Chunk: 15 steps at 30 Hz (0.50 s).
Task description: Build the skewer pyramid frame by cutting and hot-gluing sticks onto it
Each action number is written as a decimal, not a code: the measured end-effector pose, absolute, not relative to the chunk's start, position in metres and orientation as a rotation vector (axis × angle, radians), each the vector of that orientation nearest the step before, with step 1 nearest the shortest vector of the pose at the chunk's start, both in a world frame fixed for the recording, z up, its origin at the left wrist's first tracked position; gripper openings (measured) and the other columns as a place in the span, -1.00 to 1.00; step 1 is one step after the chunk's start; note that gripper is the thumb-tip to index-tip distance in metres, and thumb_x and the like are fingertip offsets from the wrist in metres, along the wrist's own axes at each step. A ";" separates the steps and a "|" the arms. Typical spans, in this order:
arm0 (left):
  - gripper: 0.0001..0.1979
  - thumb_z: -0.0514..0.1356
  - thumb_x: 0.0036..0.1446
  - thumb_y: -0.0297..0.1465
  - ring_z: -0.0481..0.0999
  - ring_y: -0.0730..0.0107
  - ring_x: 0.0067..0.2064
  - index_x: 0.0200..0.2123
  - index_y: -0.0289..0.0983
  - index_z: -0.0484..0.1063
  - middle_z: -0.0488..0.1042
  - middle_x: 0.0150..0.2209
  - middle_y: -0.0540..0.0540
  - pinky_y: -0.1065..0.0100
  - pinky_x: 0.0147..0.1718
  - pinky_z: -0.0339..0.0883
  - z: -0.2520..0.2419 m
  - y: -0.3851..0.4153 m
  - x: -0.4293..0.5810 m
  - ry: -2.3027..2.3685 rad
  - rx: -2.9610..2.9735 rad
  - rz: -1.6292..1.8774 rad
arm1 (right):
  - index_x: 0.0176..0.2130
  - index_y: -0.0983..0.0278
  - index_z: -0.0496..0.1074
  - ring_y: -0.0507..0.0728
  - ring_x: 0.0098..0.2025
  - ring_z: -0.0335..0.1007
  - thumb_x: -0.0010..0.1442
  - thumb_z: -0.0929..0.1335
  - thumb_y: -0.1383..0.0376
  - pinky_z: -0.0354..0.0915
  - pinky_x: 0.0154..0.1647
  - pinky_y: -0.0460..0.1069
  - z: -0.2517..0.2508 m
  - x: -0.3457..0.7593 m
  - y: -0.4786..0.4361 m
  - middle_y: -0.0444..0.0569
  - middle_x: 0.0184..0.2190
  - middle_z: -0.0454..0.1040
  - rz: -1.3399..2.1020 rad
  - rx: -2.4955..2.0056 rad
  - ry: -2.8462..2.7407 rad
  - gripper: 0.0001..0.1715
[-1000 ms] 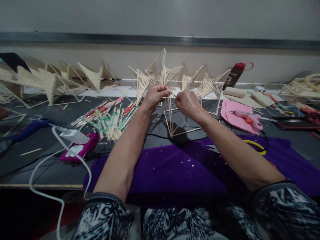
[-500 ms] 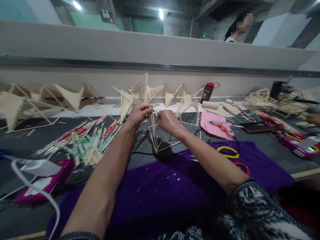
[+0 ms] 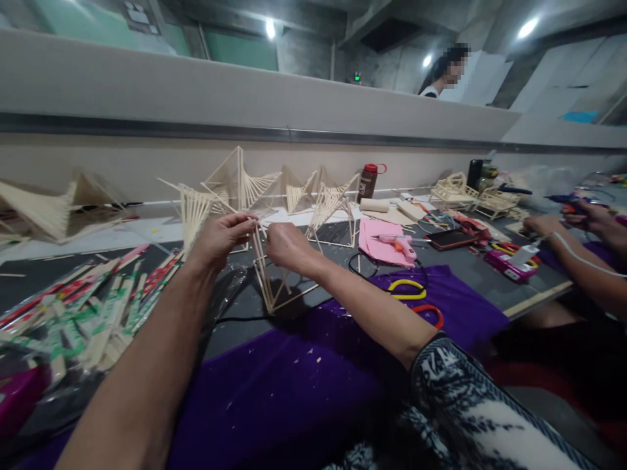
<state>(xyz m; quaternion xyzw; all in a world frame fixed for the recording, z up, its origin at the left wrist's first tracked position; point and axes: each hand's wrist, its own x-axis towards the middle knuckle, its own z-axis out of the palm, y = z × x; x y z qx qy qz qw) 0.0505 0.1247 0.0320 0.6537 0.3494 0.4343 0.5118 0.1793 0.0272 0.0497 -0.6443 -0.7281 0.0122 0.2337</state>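
A frame of thin wooden sticks (image 3: 263,281) stands on the dark table, its lower corner towards me. My left hand (image 3: 220,236) pinches the top of this frame between thumb and fingertips. Close beside it on the right, my right hand (image 3: 290,247) is curled shut at the frame's upper end; its fingertips are turned away, so what they grip is hidden. Behind my hands stand more stick models, one with a tall peak and fanned sticks (image 3: 243,176) and another (image 3: 329,205) further right.
Bagged wooden sticks (image 3: 105,313) lie left. A purple cloth (image 3: 294,385) covers the front edge. To the right are scissors (image 3: 407,289), a glue gun (image 3: 399,243) on pink paper (image 3: 372,247), a phone (image 3: 451,239) and a bottle (image 3: 367,183). A co-worker's hands (image 3: 585,219) work far right.
The view has swung right, so the table things sit further left and the co-worker's hands and arms now show. Both my hands stay at the frame's top, with little visible change.
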 end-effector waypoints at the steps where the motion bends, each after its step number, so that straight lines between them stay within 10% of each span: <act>1: -0.69 0.37 -0.25 -0.25 0.39 0.46 -0.39 -0.36 -0.23 0.54 0.48 -0.39 -0.04 0.44 -0.41 0.24 0.031 0.126 0.050 0.836 1.576 1.044 | -0.23 0.40 0.53 0.10 -0.33 0.44 0.10 0.23 0.40 0.14 -0.43 -0.11 0.050 0.179 0.027 0.14 -0.37 0.56 0.024 -1.771 -2.001 -0.66; 15: -0.69 0.29 -0.13 -0.21 0.43 0.46 -0.35 -0.31 -0.26 0.52 0.51 -0.35 -0.05 0.41 -0.35 0.26 0.024 0.123 0.045 0.814 1.615 1.000 | -0.38 0.48 0.53 0.15 -0.43 0.44 -0.03 0.23 0.50 0.25 -0.38 -0.05 0.031 0.181 0.042 0.16 -0.54 0.51 0.024 -1.802 -2.001 -0.70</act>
